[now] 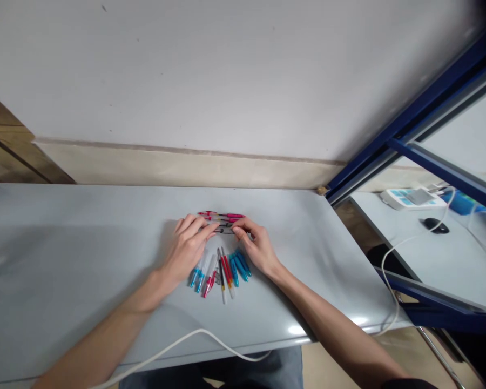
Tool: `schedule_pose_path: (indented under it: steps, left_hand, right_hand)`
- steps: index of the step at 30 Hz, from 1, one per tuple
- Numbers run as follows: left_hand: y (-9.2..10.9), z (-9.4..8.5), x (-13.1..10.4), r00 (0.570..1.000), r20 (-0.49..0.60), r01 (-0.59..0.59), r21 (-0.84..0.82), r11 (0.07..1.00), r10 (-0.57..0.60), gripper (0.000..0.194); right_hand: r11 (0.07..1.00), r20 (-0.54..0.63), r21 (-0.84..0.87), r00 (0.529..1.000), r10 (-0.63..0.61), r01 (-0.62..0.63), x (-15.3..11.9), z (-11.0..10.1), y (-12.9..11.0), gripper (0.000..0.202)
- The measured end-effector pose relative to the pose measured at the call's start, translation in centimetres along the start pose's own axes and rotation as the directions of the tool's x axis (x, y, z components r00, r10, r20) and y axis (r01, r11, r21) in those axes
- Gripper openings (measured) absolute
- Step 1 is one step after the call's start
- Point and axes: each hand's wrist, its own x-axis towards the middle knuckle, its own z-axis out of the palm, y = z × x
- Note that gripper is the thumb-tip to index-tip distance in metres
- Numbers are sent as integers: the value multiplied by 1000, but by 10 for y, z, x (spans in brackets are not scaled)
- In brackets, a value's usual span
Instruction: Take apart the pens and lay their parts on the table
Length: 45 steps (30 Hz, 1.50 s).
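Observation:
Over the middle of the grey table, my left hand (pixel 189 240) and my right hand (pixel 257 243) face each other, fingers closed on opposite ends of a clear pen (pixel 225 231) with dark parts. Just beyond lie pens with pink ends (pixel 235 215), partly covered by my fingers. Closer to me is a row of pen parts: clear barrels with blue grips (pixel 200 280), a clear barrel with a pink grip (pixel 209 282), several small springs (pixel 217 277), a black refill (pixel 222 276), red refills (pixel 227 270) and blue barrel pieces (pixel 240 267).
The grey table (pixel 85 243) meets a wall (pixel 210 97) at the back. A white cable (pixel 198 332) runs along its front edge. On the right, beyond a blue frame (pixel 441 162), another table holds a black mouse (pixel 436 225) and a white device (pixel 412 198).

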Motion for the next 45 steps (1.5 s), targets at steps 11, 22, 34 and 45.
schedule_pose_path:
  steps: [11,22,34,45]
  left_hand:
    - [-1,3,-1,994,102,33,-3,999,-32,28]
    - [3,-7,11,997,69,32,166,986,-44,25]
    - [-8,6,27,973,212,60,172,983,-96,25]
    - [-8,12,16,996,51,-78,208,975,69,29]
  right_hand:
    - [979,-19,-129,986,-163,159,-3,-2,2,21]
    - [956,108,-232,982,-156,178,10,-2,-8,33]
    - [928,55,-273,967,-249,254,20,-5,-1,21]
    - [891,119,-308,943,-311,333,12,-8,2,25]
